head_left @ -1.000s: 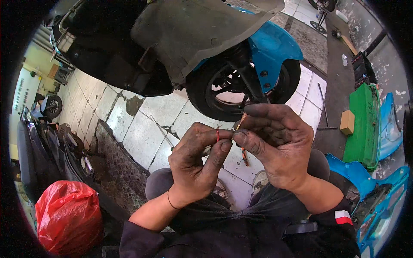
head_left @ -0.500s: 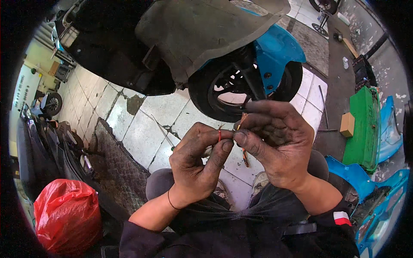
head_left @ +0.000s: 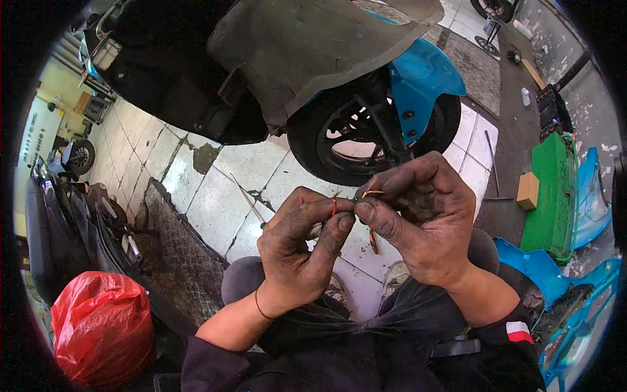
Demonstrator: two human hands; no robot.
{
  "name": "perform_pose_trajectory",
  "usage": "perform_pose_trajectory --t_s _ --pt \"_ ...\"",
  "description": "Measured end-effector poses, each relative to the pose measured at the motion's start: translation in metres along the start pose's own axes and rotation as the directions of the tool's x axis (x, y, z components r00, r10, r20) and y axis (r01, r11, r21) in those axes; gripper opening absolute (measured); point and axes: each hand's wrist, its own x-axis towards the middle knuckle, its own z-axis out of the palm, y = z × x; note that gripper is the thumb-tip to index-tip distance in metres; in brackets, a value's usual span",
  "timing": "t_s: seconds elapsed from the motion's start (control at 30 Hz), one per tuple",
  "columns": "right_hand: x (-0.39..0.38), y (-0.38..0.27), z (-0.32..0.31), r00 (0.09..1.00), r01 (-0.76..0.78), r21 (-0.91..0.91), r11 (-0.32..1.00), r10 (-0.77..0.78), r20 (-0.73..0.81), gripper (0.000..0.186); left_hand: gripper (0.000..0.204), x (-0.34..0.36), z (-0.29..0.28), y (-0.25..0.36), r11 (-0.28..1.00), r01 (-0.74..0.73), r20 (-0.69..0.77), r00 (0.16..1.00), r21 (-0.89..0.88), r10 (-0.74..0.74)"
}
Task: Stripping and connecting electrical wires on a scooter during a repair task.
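Both of my grimy hands are raised close together in front of the scooter's front wheel [head_left: 307,157]. My left hand [head_left: 300,251] is pinched on a thin red wire [head_left: 334,206], whose stripped strands stick up above the finger. My right hand [head_left: 431,228] grips an orange-and-black wire [head_left: 373,240], with its thumb beside my left fingertip and its upper fingers bent over the bared end, which shows at a slant between them. The wire's lower part dangles below my right thumb.
Above are a blue fender [head_left: 421,81] and a grey panel [head_left: 294,46]. A screwdriver [head_left: 248,199] lies on tiles [head_left: 255,166]. A green case [head_left: 545,215], cardboard box [head_left: 528,191] and blue panels [head_left: 532,261] lie right; a red bag [head_left: 101,326] and black parts [head_left: 59,222] left.
My right hand's upper fingers have curled down toward the wire, and its bared end, upright before, now leans over sideways. My left hand is nearly still.
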Motion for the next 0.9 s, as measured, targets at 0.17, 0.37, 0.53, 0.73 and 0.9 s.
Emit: perform_pose_trajectory --t_s 0.17,0.37,0.53,0.73,0.9 --pt "-0.0010 -0.0009 0.0020 0.999 0.023 0.030 0.999 -0.022 -0.027 0.035 0.015 -0.0011 0.0020 -0.0021 1.000 -0.025 -0.013 1.000 -0.014 0.025" --pt "-0.0057 -0.0070 0.0063 0.997 -0.050 -0.044 0.998 0.047 -0.060 0.039 0.015 -0.0016 0.0020 0.0008 0.999 -0.032 -0.021 0.999 0.003 0.032" --pt "-0.0073 -0.0044 0.0075 0.996 -0.025 -0.007 1.000 0.025 -0.085 0.036 0.014 -0.0017 0.0036 0.0007 0.999 -0.038 -0.038 0.999 0.010 0.039" --pt "-0.0042 0.0010 0.0060 0.997 0.057 -0.011 0.998 -0.058 -0.049 0.029 0.014 -0.0020 0.0045 0.0006 0.999 -0.033 -0.070 0.997 -0.024 0.031" --pt "-0.0012 0.0018 0.0035 0.995 0.093 -0.009 0.996 -0.093 -0.027 0.022 0.013 -0.0025 0.0037 0.0013 0.998 -0.048 -0.059 0.997 0.028 0.050"
